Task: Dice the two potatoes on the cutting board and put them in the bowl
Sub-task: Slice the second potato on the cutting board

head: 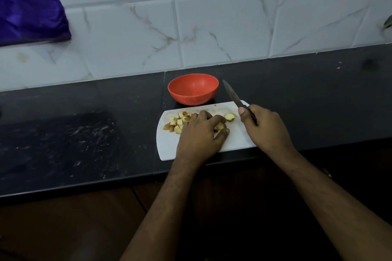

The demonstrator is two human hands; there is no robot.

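Resting under left fingers (209,117): potato chunk (220,126)

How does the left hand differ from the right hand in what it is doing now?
The left hand lies over potato pieces on the cutting board, its fingers curled around one piece; the right hand has its grip on a knife. The left hand is low on the board; the right hand holds the blade raised, pointing toward the wall beside the bowl. Both are bare and above the board.
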